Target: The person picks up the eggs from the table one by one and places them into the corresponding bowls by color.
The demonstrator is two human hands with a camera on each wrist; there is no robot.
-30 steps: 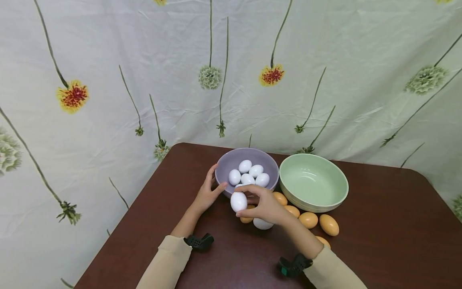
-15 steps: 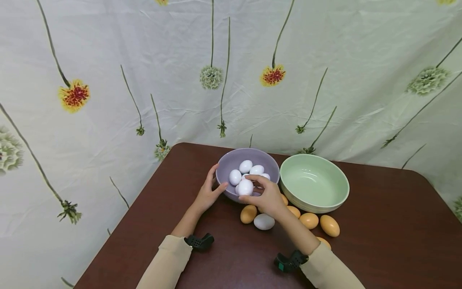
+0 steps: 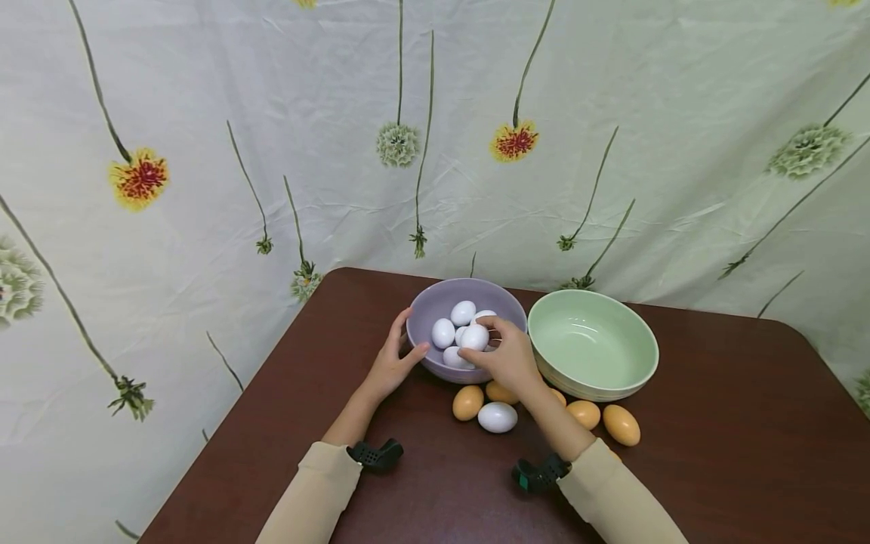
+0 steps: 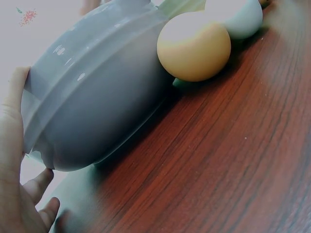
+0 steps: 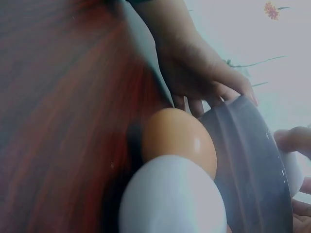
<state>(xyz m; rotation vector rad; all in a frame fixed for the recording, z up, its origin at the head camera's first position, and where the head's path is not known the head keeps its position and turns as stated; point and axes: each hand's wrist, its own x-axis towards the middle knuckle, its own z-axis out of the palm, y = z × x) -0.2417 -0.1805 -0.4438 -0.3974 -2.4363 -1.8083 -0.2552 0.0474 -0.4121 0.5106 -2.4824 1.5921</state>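
Observation:
In the head view, my left hand [image 3: 390, 369] holds the left side of a purple bowl [image 3: 423, 311], thumb at the rim. The left wrist view shows its fingers [image 4: 40, 187] low against the bowl's outer wall [image 4: 97, 102]. Between thumb and fingers, my right hand [image 3: 511, 364] pinches a white egg [image 3: 473, 338] inside the bowl, close over several other white eggs [image 3: 443, 333]. Part of that pinched egg [image 5: 293, 172] shows past the rim in the right wrist view.
A white egg [image 3: 498, 417] and a brown egg [image 3: 467, 403] lie on the dark wooden table [image 3: 435, 483] in front of the purple bowl. More brown eggs [image 3: 621, 425] lie to the right, partly behind the right forearm. A green bowl [image 3: 591, 344] stands right beside the purple one.
My right hand has carried the white egg from in front of the purple bowl up and slightly right, into it over the other eggs. The left hand stays on the bowl.

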